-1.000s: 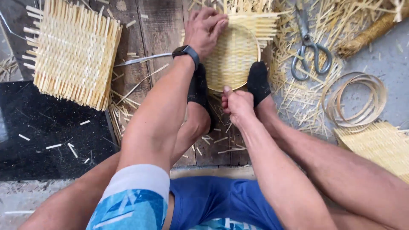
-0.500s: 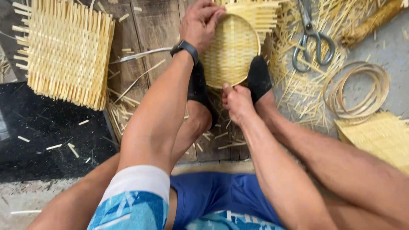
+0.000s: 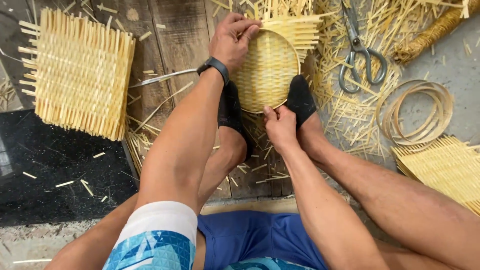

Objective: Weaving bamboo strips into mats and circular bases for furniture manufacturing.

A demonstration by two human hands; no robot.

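A round woven bamboo basket (image 3: pixel 267 70) with a thin hoop rim lies on dark wooden planks, loose strip ends sticking out at its far side. Two feet in black socks press against its near edge, one on each side. My left hand (image 3: pixel 232 40), a black watch on its wrist, grips the far-left rim with the fingers curled over the edge. At the near rim, between the feet, my right hand (image 3: pixel 279 127) pinches the edge with closed fingers.
A square woven bamboo mat (image 3: pixel 77 72) lies at the left, and another mat (image 3: pixel 445 167) at the right. Metal scissors (image 3: pixel 360 50) and coiled bamboo hoops (image 3: pixel 417 112) rest among scattered strip offcuts. A black mat (image 3: pixel 55 170) covers the floor at lower left.
Both hands stay on the basket rim. The left hand has shifted slightly along the far edge, and the view has moved a little.
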